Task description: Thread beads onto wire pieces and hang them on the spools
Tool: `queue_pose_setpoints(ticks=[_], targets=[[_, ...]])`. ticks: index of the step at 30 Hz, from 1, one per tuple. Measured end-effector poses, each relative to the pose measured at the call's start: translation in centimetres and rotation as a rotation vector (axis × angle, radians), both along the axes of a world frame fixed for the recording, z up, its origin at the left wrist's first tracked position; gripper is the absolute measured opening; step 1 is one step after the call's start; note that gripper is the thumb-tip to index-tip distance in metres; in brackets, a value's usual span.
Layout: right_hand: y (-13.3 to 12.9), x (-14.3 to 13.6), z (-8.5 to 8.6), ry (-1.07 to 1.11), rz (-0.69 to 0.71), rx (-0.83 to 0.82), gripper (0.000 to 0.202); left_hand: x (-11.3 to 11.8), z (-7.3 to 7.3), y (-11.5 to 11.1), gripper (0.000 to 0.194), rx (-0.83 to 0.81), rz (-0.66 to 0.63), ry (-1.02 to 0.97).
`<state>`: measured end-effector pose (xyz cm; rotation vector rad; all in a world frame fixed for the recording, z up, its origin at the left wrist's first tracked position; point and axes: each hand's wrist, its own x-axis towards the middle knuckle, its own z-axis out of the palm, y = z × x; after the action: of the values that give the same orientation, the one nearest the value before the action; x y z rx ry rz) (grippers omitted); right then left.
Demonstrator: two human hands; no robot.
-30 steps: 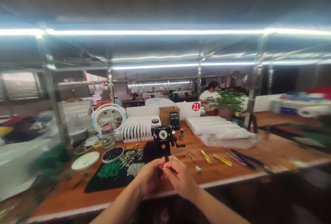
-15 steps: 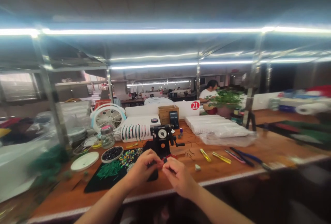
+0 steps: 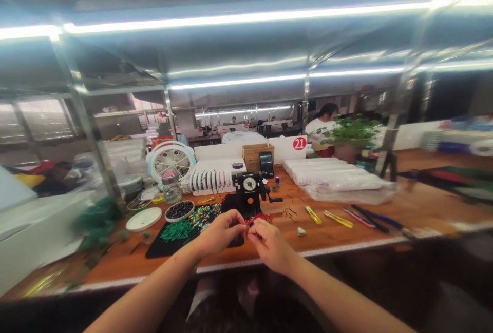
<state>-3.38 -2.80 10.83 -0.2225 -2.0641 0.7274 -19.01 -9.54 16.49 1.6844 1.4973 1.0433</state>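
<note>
Red material shows just beyond the fingertips of the left hand and the right hand, above the near part of the wooden table. The fingers of both hands are curled, tips close together; whether they grip it I cannot tell. To the left, green pieces lie on a black mat. Behind the red material stands a black machine with a dial, and farther back a white fan.

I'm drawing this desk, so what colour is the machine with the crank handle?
Mostly black, with a white dial; the machine shows in the head view.
</note>
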Motion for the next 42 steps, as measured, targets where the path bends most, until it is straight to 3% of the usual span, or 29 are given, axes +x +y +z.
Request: queue_pose_setpoints(ticks=[4,8,11,16,19,28,31,33,36,39,42], targets=[[-0.5,-0.2,0.3,-0.045,-0.012,-0.001,0.018,1.4,0.3,-1.0,0.014,0.018,0.048,0.023],[-0.3,-0.3,0.4,-0.028,-0.034,-0.034,0.017,2.2,0.6,-2.6,0.018,0.239,0.202,0.399],[0.0,-0.2,0.4,0.003,-0.064,-0.097,0.017,2.0,-0.2,-2.7,0.035,0.363,0.288,0.525],[0.2,0.0,0.7,-0.019,-0.018,-0.122,0.022,1.4,-2.5,-1.5,0.019,0.345,0.222,0.464],[0.3,0.2,1.0,-0.066,0.01,-0.161,0.022,1.0,-3.3,-1.2,0.02,0.408,0.198,0.47],[0.8,0.3,1.3,-0.098,0.073,-0.233,0.017,0.1,-4.1,-1.5,0.024,0.557,0.148,0.561],[0.4,0.5,1.3,0.02,-0.046,-0.112,0.004,0.5,-3.6,-1.7,0.021,0.532,0.237,0.511],[-0.1,0.7,1.6,0.054,-0.106,-0.034,0.01,0.9,-3.2,-1.9,0.017,0.492,0.277,0.463],[-0.8,0.8,2.1,-0.001,-0.046,0.047,0.007,1.5,-2.6,-2.1,0.016,0.458,0.251,0.434],[-1.1,0.5,2.3,0.02,0.034,0.032,0.016,1.9,-2.1,-2.3,0.018,0.42,0.256,0.343],[-0.9,0.1,1.7,0.141,-0.019,-0.095,0.008,1.9,-2.0,-2.1,0.018,0.227,0.335,0.013]])
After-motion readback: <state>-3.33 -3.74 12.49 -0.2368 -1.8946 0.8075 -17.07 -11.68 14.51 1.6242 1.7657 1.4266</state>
